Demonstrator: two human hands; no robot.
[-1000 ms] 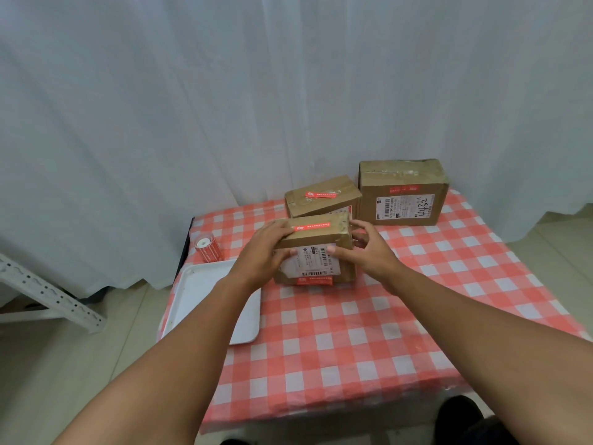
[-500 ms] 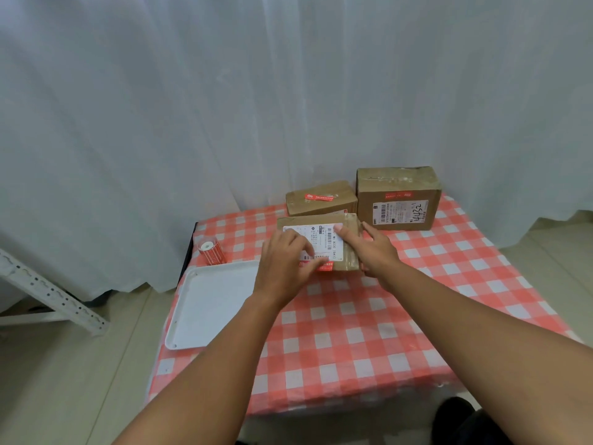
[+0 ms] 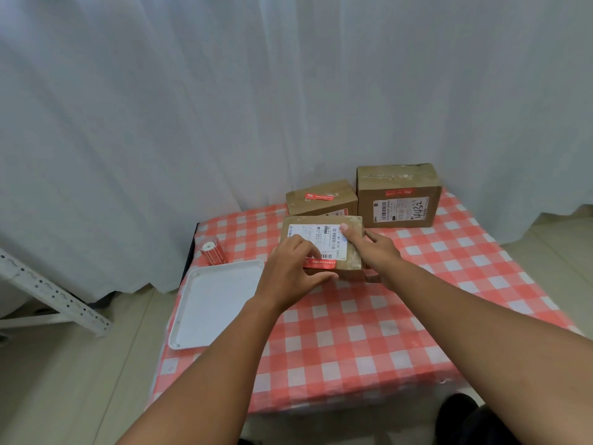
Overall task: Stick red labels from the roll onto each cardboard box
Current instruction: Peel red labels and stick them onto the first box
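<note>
While flat on checked cloth (image 3: 369,332), the rectangular cardboard box (image 3: 349,252) is gripped by both hands.

Bench (image 3: 369,342) with red-checked cloth
Left of the left hand (image 3: 288,271): white tray (image 3: 211,303), label roll (image 3: 214,250). Under both hands: near box (image 3: 349,261). Beyond: two boxes (image 3: 321,199) (image 3: 398,194)

White tray (image 3: 211,303) on checkered tablecloth (image 3: 369,348)

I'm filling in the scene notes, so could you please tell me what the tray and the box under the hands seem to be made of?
The tray looks like white moulded plastic, smooth with a slight sheen and a raised, rounded rim; enamelled metal cannot be ruled out. The box under the left hand and right hand looks like brown corrugated cardboard, matte, bearing a white paper shipping label.
</note>
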